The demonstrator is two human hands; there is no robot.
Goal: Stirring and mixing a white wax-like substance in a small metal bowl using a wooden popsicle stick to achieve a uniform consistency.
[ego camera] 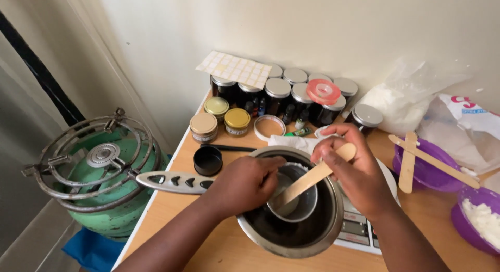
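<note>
Head view looks down on my two hands over a metal bowl [291, 235] standing on a white scale [359, 230] at the near edge of the wooden worktop [219, 251]. My left hand [242, 183] reaches into the bowl and its grip is closed on the rim of a smaller metal cup [299, 199] sitting inside; I see the fingers curled over the cup's left edge. My right hand [349, 168] has its grip pinched shut around the upper end of a flat wooden stick [310, 181], which slants down to the left with its lower end inside the cup. I cannot tell what the cup holds. Just left of the bowl a long grey metal handle [172, 182] sticks out, and beside it sits a small black lid [208, 160]. Behind my hands stand dark jars with silver lids [277, 89], three small tins with gold lids [237, 121], and a sheet of pale stickers [234, 69] leaning on the wall. To the right, two more wooden sticks [416, 157] lie crossed on a purple bowl [424, 173], near white plastic bags [411, 95]. Off the worktop to the left stands a green gas cylinder with a burner ring [101, 173].
</note>
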